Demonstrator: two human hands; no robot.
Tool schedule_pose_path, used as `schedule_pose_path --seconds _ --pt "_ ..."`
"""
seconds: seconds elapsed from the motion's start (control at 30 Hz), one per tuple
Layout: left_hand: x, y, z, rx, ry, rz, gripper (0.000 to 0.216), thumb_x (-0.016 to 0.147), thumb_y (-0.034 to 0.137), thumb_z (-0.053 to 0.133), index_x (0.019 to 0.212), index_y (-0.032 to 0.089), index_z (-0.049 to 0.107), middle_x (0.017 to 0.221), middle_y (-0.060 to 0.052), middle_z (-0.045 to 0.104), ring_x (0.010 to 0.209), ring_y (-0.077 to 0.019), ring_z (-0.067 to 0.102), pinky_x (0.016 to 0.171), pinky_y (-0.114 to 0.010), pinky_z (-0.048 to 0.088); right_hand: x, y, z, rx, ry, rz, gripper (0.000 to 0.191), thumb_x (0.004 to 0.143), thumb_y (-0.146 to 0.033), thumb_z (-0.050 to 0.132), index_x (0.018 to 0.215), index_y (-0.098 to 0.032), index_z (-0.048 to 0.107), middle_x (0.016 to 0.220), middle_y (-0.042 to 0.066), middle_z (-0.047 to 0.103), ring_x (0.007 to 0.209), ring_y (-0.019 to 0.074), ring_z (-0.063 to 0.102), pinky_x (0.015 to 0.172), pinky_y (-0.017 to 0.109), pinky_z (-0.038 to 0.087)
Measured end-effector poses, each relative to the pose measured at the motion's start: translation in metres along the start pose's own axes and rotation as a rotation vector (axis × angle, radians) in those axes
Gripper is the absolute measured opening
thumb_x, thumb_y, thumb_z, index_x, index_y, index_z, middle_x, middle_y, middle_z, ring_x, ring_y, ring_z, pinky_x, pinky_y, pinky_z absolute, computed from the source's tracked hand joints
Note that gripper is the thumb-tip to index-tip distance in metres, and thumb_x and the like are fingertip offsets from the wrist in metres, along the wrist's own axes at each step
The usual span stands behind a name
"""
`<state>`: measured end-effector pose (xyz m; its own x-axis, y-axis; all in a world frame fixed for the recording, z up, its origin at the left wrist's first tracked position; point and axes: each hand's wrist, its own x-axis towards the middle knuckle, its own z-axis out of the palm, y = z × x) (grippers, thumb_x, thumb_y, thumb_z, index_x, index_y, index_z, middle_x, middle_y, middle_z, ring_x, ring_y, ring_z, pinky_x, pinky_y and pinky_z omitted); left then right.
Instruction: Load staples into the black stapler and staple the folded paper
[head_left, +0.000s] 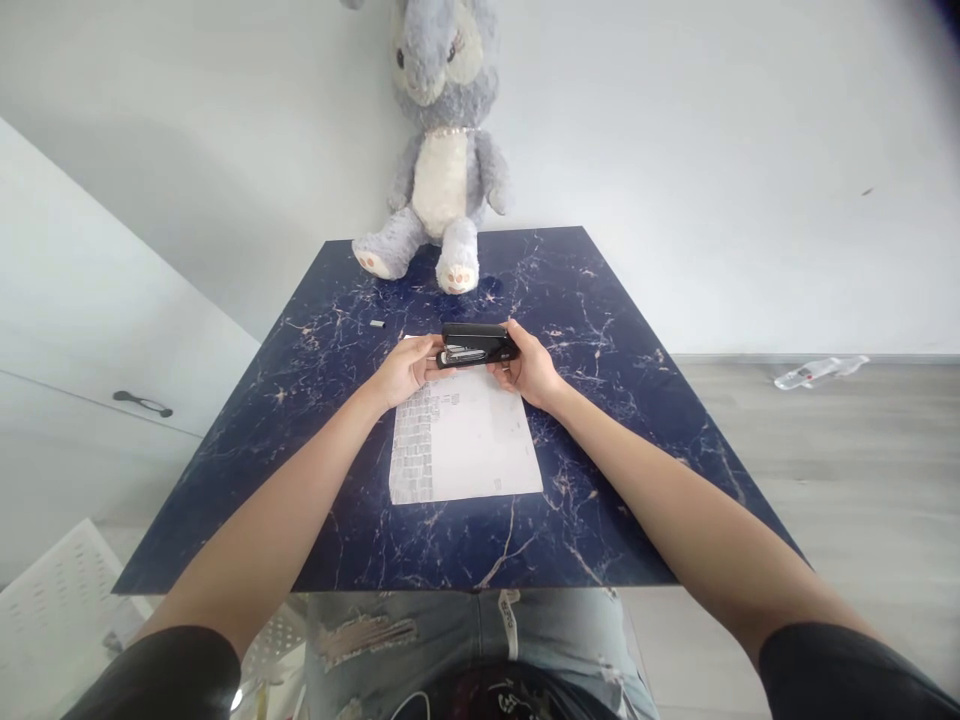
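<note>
A black stapler (480, 344) is held level above the far part of a sheet of paper (487, 440). My left hand (409, 370) grips its front end, with the fingers below the jaw. At the other end, my right hand (531, 365) is closed around the rear of the stapler. Between its upper arm and base there is a gap, where metal parts show. The paper has grey marks down its left side and lies flat on the table. Beyond my left hand lies a small grey strip (378, 323), perhaps staples.
The dark blue marbled table (600, 440) has a large grey plush toy (442, 180) sitting at its far edge against the wall. A white cabinet (112, 330) stands to the left, and a white perforated basket (60, 610) is at lower left. Clear plastic packaging (817, 372) lies on the floor at right.
</note>
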<state>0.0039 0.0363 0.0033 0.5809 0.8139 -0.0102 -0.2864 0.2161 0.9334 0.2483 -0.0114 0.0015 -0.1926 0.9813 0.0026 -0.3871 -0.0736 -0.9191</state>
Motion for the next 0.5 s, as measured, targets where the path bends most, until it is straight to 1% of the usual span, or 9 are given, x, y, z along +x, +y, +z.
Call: schedule_pose_path --seconds 0.1,0.17,0.27,0.4,0.5 --pt "0.0002 0.0011 -0.0003 -0.055 -0.008 -0.056 0.030 0.096 0.033 0.077 0.117 0.011 0.079 0.122 -0.017 0.080 0.106 -0.0289 0.081 0.095 -0.039 0.068 0.0002 -0.0004 -0.0001 -0.001 0.010 0.013 0.053 0.095 -0.076 0.059 0.108 -0.024 0.055 0.064 -0.002 0.063 0.042 0.0136 0.048 0.035 0.025 0.028" --pt "0.0000 0.0024 0.0013 -0.090 -0.004 -0.086 0.025 0.102 0.028 0.068 0.117 0.011 0.079 0.122 -0.017 0.080 0.112 -0.0291 0.080 0.101 -0.040 0.066 -0.0001 -0.0010 0.0002 0.003 0.019 0.011 0.054 0.095 -0.076 0.059 0.108 -0.024 0.054 0.064 -0.003 0.062 0.042 0.0134 0.048 0.036 0.025 0.027" --pt "-0.0002 0.0047 0.0038 -0.141 0.031 -0.118 0.029 0.108 0.028 0.058 0.115 0.009 0.078 0.120 -0.018 0.080 0.116 -0.0290 0.078 0.106 -0.042 0.064 -0.0005 -0.0014 0.0004 0.011 0.022 0.004 0.053 0.095 -0.076 0.059 0.106 -0.024 0.053 0.064 -0.003 0.062 0.043 0.0140 0.049 0.036 0.025 0.027" --pt "0.0003 0.0071 0.0047 -0.193 0.102 -0.161 0.033 0.111 0.026 0.051 0.113 0.007 0.077 0.117 -0.020 0.080 0.117 -0.0290 0.078 0.108 -0.042 0.062 0.0000 -0.0001 -0.0001 0.014 0.011 -0.024 0.053 0.095 -0.075 0.060 0.108 -0.024 0.055 0.067 -0.002 0.063 0.045 0.0139 0.049 0.037 0.026 0.029" --pt "0.0013 0.0083 0.0049 -0.226 0.157 -0.164 0.036 0.112 0.027 0.047 0.110 0.006 0.076 0.114 -0.021 0.080 0.115 -0.0283 0.079 0.109 -0.042 0.061 0.0009 0.0016 -0.0008 0.020 0.017 -0.041 0.052 0.093 -0.073 0.064 0.108 -0.024 0.056 0.069 -0.002 0.063 0.046 0.0142 0.049 0.036 0.026 0.030"
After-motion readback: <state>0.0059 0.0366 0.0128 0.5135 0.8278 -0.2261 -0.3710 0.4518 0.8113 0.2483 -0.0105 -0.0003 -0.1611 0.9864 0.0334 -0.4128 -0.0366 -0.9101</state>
